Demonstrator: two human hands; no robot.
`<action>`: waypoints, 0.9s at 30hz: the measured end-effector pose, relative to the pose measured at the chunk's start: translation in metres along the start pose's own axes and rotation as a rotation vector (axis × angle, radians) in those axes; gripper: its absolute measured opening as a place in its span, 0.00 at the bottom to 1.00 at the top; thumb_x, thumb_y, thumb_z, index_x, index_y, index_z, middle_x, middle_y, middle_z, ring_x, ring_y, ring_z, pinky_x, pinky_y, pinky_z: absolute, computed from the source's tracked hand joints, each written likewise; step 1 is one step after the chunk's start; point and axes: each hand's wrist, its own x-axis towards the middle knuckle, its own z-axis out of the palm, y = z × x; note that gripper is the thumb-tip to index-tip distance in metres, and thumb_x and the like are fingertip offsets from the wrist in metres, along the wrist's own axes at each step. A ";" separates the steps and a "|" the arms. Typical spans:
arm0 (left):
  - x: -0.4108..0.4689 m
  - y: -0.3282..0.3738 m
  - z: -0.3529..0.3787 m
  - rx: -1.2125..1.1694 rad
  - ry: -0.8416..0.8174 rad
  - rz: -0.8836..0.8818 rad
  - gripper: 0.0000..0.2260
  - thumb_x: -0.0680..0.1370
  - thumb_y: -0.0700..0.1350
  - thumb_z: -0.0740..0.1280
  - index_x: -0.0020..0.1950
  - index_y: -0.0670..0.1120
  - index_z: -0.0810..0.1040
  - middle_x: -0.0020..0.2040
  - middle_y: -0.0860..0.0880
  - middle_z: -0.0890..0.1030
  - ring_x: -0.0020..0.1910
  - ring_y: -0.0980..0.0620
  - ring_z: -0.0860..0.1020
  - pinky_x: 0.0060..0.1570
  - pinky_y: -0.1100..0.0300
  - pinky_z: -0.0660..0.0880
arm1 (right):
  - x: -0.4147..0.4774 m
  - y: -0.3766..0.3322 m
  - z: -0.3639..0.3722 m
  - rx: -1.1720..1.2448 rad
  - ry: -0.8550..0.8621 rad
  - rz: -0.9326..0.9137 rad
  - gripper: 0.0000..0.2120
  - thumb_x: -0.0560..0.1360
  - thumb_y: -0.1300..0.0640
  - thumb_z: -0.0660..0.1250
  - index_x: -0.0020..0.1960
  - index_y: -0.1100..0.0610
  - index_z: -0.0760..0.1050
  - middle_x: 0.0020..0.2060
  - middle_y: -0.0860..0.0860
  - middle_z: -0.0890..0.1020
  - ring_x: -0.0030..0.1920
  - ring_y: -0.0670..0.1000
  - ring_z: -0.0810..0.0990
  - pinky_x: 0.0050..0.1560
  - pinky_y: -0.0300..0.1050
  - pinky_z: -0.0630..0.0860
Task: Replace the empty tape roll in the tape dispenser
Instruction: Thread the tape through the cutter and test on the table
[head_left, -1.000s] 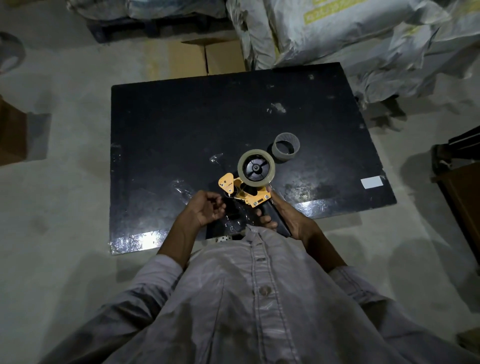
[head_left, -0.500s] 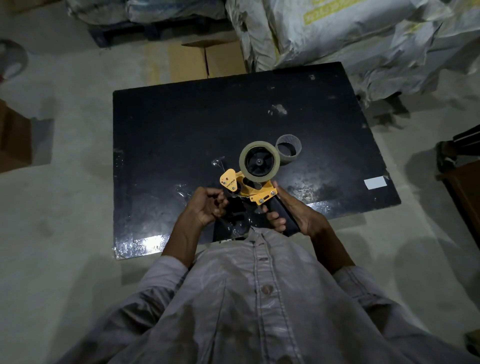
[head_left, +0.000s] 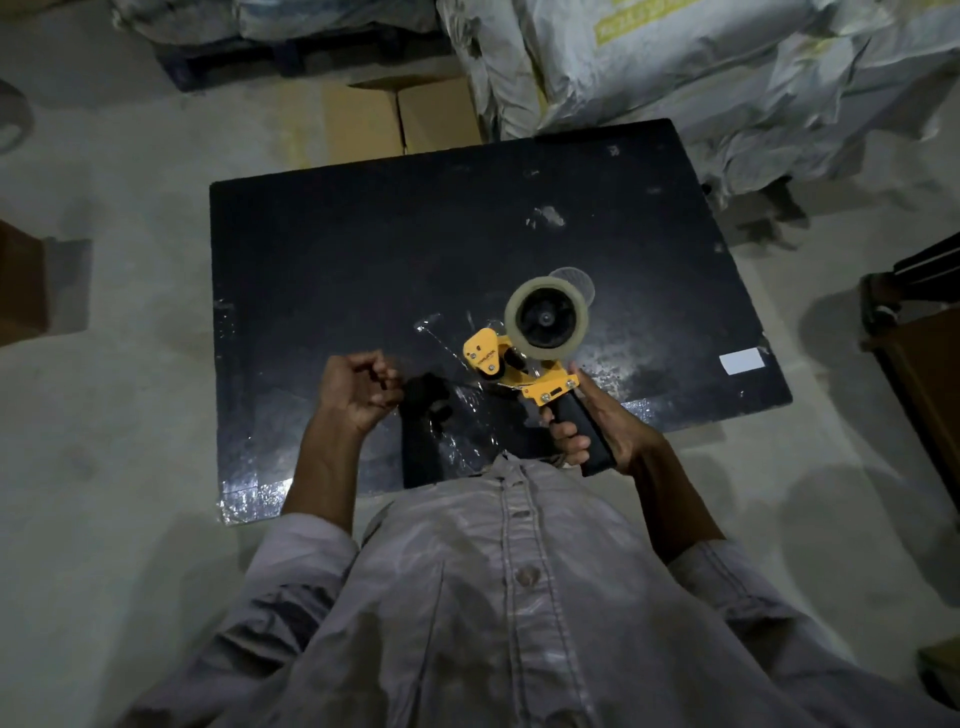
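Dim concrete floor surrounds the black board (head_left: 363, 249) I work over; my right hand (head_left: 602, 431) is wrapped tight on the black handle of the yellow tape dispenser (head_left: 524, 364), raised above the board's near right part, a tape roll (head_left: 545, 318) mounted on it; the empty core (head_left: 576, 278) peeks out just behind the roll; my left hand (head_left: 358, 387) is curled nearly closed; whether it pinches tape, I cannot tell.

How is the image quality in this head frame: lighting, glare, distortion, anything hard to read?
Head view: dim overall, corners darker; the black table shows glare patches near its front edge; wide-angle bending curves the table's edges; the tape dispenser in the right hand is sharp, the left hand slightly soft; the empty core behind the tape roll is mostly hidden.
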 end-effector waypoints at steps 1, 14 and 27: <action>0.001 0.007 0.000 0.081 -0.003 -0.007 0.08 0.79 0.38 0.61 0.42 0.48 0.69 0.34 0.52 0.69 0.30 0.55 0.73 0.17 0.67 0.58 | -0.001 0.003 -0.005 0.021 -0.001 0.006 0.41 0.80 0.19 0.59 0.51 0.59 0.80 0.32 0.49 0.74 0.23 0.47 0.71 0.27 0.43 0.65; 0.046 0.061 0.029 1.518 -0.125 0.330 0.12 0.85 0.42 0.72 0.42 0.42 0.81 0.32 0.47 0.80 0.27 0.53 0.76 0.26 0.61 0.72 | -0.020 0.024 -0.009 -0.158 0.184 -0.187 0.30 0.84 0.32 0.67 0.48 0.60 0.84 0.35 0.55 0.73 0.27 0.51 0.68 0.28 0.44 0.65; 0.092 0.030 0.066 2.149 0.060 0.696 0.06 0.84 0.50 0.68 0.54 0.49 0.82 0.57 0.41 0.87 0.59 0.36 0.85 0.56 0.46 0.80 | 0.007 0.050 -0.013 -0.557 0.486 -0.418 0.31 0.74 0.43 0.87 0.39 0.71 0.81 0.28 0.57 0.78 0.29 0.52 0.73 0.32 0.44 0.67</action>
